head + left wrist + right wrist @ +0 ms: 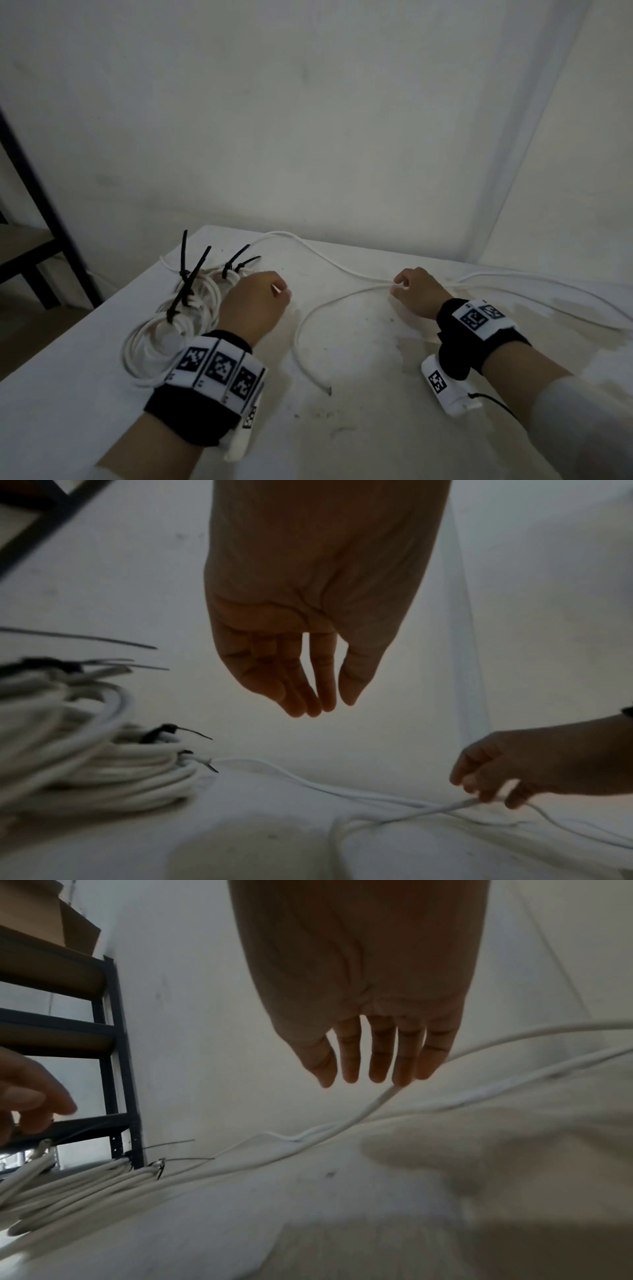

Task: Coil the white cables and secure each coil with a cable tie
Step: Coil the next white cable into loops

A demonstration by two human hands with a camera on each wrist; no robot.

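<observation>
A loose cable (310, 320) snakes across the table (359, 428), its cut end nearest the person. The right hand (416, 293) pinches it mid-length. Left of it lie coils (178, 318) (black ties (191, 274) already on). The left hand (253, 303) hovers beside them, fingers loosely curled, holding nothing.

All three views I am watching are dim, grey and low in contrast. The head view is soft throughout, and its straight lines bow toward the edges. In the wrist views the left hand (308, 593) and right hand (363, 982) show as dark backlit shapes against a paler wall. The cable coils (85, 764) smear at the frame edge. A soft shadow lies on the table (428, 1164).
</observation>
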